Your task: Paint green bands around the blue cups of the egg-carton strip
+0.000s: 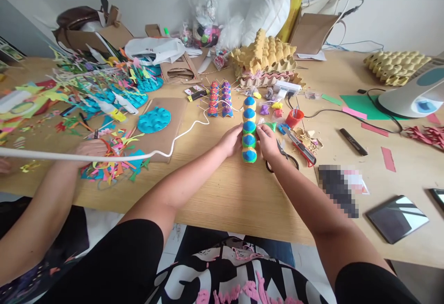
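A strip of egg-carton cups [249,127] stands lengthwise before me between my two hands. Its domes are topped with blue clay, and green clay rings the lower ones. My left hand [231,140] grips its left edge, while my right hand [268,140] closes on the right edge with the thumb against it. Black-handled scissors [293,160] lie partly under my right wrist. Farther back rest a red cup strip [213,98] and a purple cup strip [226,99], both with thin sticks poking out. Lumps of purple clay [264,109] are scattered near the held strip's far end.
A red cup [294,118] and a utility knife [305,152] lie to the right, near a phone [397,219]. Egg trays [263,54] are stacked behind. A white cable [163,152] crosses the left side, where a co-worker's hand [92,149] touches paper scraps [111,165].
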